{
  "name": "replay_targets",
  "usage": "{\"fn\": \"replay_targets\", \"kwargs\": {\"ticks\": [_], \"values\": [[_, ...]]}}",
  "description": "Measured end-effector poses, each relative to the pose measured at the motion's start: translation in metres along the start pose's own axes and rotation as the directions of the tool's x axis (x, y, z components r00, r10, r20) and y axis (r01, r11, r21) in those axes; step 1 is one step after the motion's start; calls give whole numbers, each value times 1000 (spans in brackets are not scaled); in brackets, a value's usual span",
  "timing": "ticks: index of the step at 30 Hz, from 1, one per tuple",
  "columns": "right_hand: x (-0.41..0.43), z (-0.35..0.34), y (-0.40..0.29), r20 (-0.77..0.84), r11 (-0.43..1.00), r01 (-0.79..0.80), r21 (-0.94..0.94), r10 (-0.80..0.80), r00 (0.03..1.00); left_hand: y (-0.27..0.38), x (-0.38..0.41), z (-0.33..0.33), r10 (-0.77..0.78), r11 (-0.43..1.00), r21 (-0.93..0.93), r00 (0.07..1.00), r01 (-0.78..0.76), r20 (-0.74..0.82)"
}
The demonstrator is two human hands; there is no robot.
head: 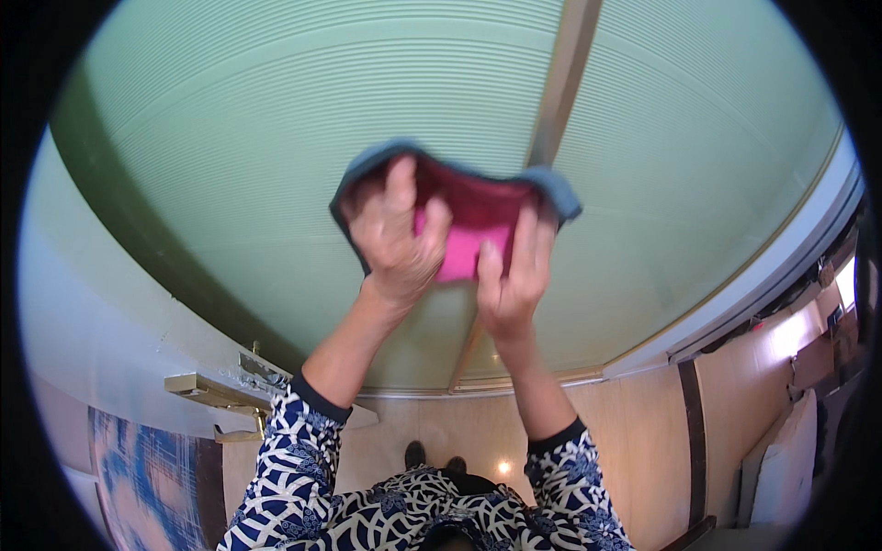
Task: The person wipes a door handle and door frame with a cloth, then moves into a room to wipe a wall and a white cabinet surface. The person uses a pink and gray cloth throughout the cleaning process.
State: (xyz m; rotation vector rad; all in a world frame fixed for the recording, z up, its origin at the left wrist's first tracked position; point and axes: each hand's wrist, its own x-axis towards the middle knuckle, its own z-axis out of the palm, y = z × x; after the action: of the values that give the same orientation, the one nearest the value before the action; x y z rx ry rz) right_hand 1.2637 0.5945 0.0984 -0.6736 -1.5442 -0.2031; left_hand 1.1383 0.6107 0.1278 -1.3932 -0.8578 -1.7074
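Observation:
A fabric item (475, 200), blue-grey outside with a dark edge and a dark pink lining, is spread between my two hands before a pale green ribbed panel (331, 124). My left hand (396, 237) is at its left part, some fingers inside the fold. My right hand (517, 272) has its fingers inside the right part, the thumb in front of a bright pink patch (462, 255). Both hands and the fabric are blurred, and I cannot tell exactly what kind of item it is.
A brown vertical strip (568, 76) divides the green panels. At lower left, a brass door handle (238, 430) is on a white door (124, 330). A blue patterned rug (148, 482) lies on the floor. White boards (782, 468) lean at the right.

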Motion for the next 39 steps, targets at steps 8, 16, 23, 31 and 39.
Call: {"fn": "replay_targets", "kwargs": {"ticks": [8, 16, 23, 31, 39], "values": [[20, 7, 25, -89, 955, -217, 202, 239, 967, 30, 10, 52, 160, 965, -212, 987, -153, 18], [-61, -7, 41, 25, 951, -274, 147, 273, 962, 48, -89, 5, 31, 949, -302, 924, 92, 380], [-4, -12, 46, -92, 1000, -3, -4, 2, 996, 71, -68, 2, -93, 923, -306, 908, 232, 408], [-15, -28, 98, -41, 921, 161, -354, -187, 982, 131, -60, 28, -272, 713, -425, 778, 558, 566], [9, -49, 137, -33, 963, 194, -189, -203, 979, 106, -82, 82, -399, 914, 164, 893, 370, 207]]}}
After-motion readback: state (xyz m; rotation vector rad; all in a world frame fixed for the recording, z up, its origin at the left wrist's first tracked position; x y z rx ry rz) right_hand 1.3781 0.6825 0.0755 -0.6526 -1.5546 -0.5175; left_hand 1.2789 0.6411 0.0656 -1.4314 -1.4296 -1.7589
